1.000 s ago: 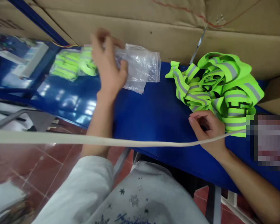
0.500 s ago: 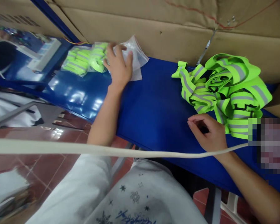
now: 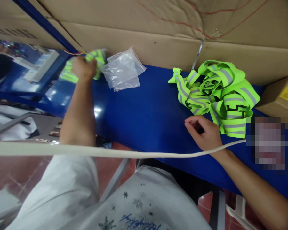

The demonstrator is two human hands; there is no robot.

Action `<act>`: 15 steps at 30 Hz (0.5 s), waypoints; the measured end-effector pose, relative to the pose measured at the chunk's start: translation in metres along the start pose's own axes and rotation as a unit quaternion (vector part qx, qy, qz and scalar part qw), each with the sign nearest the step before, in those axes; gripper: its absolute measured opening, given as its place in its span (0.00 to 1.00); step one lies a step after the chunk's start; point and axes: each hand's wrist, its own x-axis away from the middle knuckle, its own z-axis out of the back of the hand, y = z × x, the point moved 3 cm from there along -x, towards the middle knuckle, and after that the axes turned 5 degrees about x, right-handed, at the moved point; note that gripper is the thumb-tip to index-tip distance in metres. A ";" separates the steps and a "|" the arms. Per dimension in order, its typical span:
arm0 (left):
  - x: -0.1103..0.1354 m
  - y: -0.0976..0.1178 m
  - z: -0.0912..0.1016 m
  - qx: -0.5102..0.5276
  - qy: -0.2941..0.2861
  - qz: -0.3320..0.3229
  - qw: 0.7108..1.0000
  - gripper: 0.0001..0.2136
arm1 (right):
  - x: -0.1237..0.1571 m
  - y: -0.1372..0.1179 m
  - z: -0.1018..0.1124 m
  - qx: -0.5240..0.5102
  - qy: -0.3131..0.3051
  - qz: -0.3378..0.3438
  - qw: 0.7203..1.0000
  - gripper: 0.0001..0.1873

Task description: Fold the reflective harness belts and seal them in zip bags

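1. Clock centred on mid-view. We see the left hand [image 3: 84,68] at 10 o'clock, arm stretched out over the blue table [image 3: 144,118], back of the hand toward us.
2. Left hand touches the right packet [image 3: 99,60], bright green straps in clear plastic, just at its 2 o'clock side. Fingers mostly hidden and a bit blurred, so we cannot tell if it grips.
3. The left packet [image 3: 68,73], same green stuff, is partly covered by that hand and shows at its 8 o'clock side.
4. At 11 o'clock we have clear plastic bags [image 3: 124,70], flat, overlapping, near the right packet, nothing seen inside.
5. Right hand [image 3: 204,132] sits just past 3 o'clock, curled closed loosely, thumb and forefinger tips together around a small hollow. We see nothing in it.
6. Loose pile of green straps [image 3: 220,91] with grey stripes and dark buckles between 2 and 3 o'clock, right by the right hand.
7. Small cardboard box [image 3: 276,100] at 3 o'clock, yellow label, beyond the pile. Pixelated patch below it, contents unreadable.
8. Big cardboard sheet [image 3: 124,35] along 12 o'clock behind the table; white power strip [image 3: 42,65] toward 10 o'clock.
9. Pale cord [image 3: 124,154] crosses our view in front of both arms.
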 end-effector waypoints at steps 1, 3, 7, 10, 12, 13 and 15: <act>0.003 -0.006 0.010 -0.006 0.057 0.081 0.995 0.45 | 0.000 0.001 0.000 -0.001 -0.003 -0.006 1.000 0.02; 0.016 -0.009 0.032 0.007 0.218 0.202 0.955 0.48 | 0.001 0.002 0.001 -0.009 -0.006 -0.016 1.000 0.02; 0.061 0.053 0.067 0.058 0.443 -0.006 0.895 0.39 | 0.004 0.005 -0.001 -0.059 -0.018 -0.060 0.996 0.06; 0.103 0.147 0.075 0.133 0.379 -0.304 0.864 0.25 | 0.003 0.010 -0.003 -0.167 -0.004 -0.128 0.978 0.14; 0.126 0.208 0.068 0.195 0.215 -0.429 0.855 0.24 | 0.002 0.014 -0.004 -0.262 0.017 -0.169 0.950 0.21; 0.134 0.234 0.062 0.220 0.129 -0.447 0.858 0.22 | 0.001 0.015 -0.004 -0.302 0.027 -0.183 0.935 0.25; 0.149 0.270 0.045 0.220 0.039 -0.497 0.838 0.21 | -0.001 0.017 -0.003 -0.349 0.046 -0.203 0.914 0.29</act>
